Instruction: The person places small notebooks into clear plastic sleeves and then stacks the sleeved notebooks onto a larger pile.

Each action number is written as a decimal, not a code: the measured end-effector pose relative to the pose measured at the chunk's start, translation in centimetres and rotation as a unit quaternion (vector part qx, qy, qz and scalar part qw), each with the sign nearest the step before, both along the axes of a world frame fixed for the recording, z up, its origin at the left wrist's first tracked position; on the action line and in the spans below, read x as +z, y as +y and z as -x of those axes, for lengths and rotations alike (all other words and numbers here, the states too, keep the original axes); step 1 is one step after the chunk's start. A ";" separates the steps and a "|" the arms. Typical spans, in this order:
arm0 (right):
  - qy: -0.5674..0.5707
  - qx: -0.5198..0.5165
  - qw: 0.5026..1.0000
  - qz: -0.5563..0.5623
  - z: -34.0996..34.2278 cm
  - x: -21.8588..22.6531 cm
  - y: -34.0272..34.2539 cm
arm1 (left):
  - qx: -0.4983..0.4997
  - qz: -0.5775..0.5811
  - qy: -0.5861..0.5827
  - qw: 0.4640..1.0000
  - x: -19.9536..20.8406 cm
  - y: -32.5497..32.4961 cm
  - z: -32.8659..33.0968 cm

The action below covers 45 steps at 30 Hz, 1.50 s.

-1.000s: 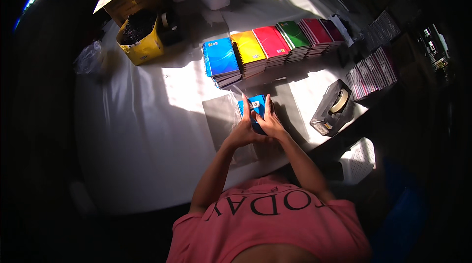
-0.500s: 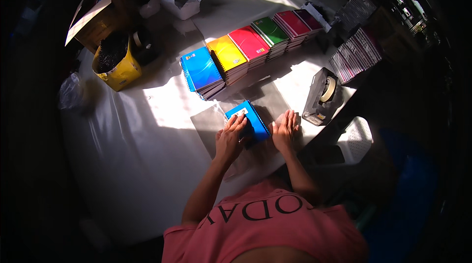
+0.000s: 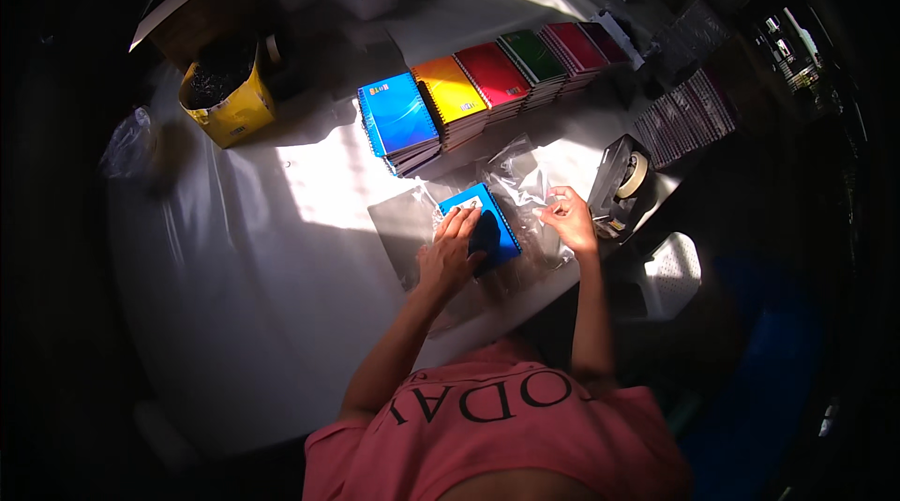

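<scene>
A small blue spiral notebook [image 3: 501,240] lies on clear plastic film in front of me, with a white label near its upper edge. My left hand [image 3: 450,257] rests flat on it, fingers stretched over the label and palm across its left side. Just right of the notebook, my right hand [image 3: 573,223] pinches the edge of a clear plastic sheet [image 3: 517,171]. The sheet is lifted and crumpled along the notebook's right and far sides. Glare hides where the film begins and ends.
Beyond the notebook runs a row of stacked spiral notebooks [image 3: 401,119] in several colours. A black tape dispenser [image 3: 614,184] stands right of my right hand, near a white perforated basket [image 3: 677,267]. A yellow container [image 3: 230,113] stands far left on the white-covered table [image 3: 216,314].
My right hand has gone from lying flat beside the notebook to pinching the plastic, raising the sheet in folds. My left hand stays on the notebook.
</scene>
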State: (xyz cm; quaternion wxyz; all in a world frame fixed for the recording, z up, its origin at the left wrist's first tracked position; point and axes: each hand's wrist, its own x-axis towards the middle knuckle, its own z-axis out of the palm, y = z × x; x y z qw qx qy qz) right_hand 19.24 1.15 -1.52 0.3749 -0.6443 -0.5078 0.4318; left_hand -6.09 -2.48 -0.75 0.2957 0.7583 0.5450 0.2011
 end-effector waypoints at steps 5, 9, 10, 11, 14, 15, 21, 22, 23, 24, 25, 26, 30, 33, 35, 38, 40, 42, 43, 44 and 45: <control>-0.095 -0.032 0.994 0.053 2.3 3.6 -1.1 | -0.027 -0.027 0.010 0.999 0.7 0.1 -1.0; -0.170 0.093 0.965 -0.175 6.5 2.4 -3.2 | -0.122 -0.064 0.099 0.986 2.7 0.6 -2.3; -0.182 0.117 0.963 -0.158 6.9 0.8 -3.4 | -0.116 -0.055 0.086 0.988 2.4 0.6 -2.3; -0.194 0.141 0.960 -0.144 7.1 -0.1 -3.4 | -0.107 -0.049 0.075 0.990 1.5 0.8 -2.3; -0.120 0.167 0.965 -0.162 6.8 0.0 -4.3 | -0.039 -0.078 0.057 0.995 0.6 0.4 -2.4; -0.088 0.149 0.981 -0.083 6.3 0.6 -4.3 | -0.029 -0.064 0.024 0.997 0.5 0.5 -2.0; -0.441 0.008 0.895 -0.066 0.1 -1.7 -3.0 | -0.037 -0.090 -0.064 0.993 0.2 0.8 -1.5; -0.362 -0.011 0.920 -0.148 -1.1 -2.5 -2.6 | -0.040 -0.083 -0.065 0.994 0.4 1.1 -1.7; -0.220 0.041 0.971 -0.087 -0.3 -1.0 -2.4 | -0.038 -0.070 -0.062 0.995 0.2 0.7 -1.7; -0.071 0.092 0.993 -0.021 1.6 2.4 -2.0 | -0.035 -0.070 -0.065 0.995 0.0 0.4 -1.5; 0.079 0.136 0.987 0.042 3.4 4.4 -1.8 | -0.036 -0.074 -0.067 0.994 0.0 0.4 -1.3; 0.066 0.212 0.972 0.077 4.8 4.6 -2.3 | -0.039 -0.079 -0.071 0.994 0.0 0.6 -1.2; -0.057 0.411 0.910 0.007 6.1 7.1 -1.9 | -0.029 -0.086 -0.038 0.995 -0.4 0.9 -1.4; 0.030 0.477 0.878 0.015 5.7 7.5 0.0 | -0.016 -0.097 -0.087 0.991 -1.5 0.6 -1.5; -0.101 0.465 0.862 -0.176 6.8 8.2 2.7 | -0.022 -0.073 -0.096 0.992 -0.2 0.4 -1.4; -0.193 0.565 0.777 -0.200 7.4 5.8 5.6 | -0.020 -0.024 -0.060 0.998 0.0 0.1 -1.4; -0.206 0.598 0.758 -0.161 7.1 4.9 7.0 | -0.004 -0.023 0.030 0.999 0.4 -0.4 -1.8; -0.193 0.597 0.771 -0.106 6.8 4.6 7.9 | 0.090 -0.044 0.059 0.993 -0.5 -1.2 -1.7; -0.137 0.587 0.794 -0.083 6.6 4.2 7.8 | 0.134 -0.056 0.076 0.986 -0.8 -1.4 -1.5; -0.097 0.584 0.801 -0.093 6.4 3.7 7.8 | 0.124 -0.013 0.036 0.992 -1.1 -1.4 -1.1; -0.058 0.579 0.807 -0.101 6.2 3.1 7.8 | 0.111 0.029 -0.004 0.993 -1.3 -1.1 -0.5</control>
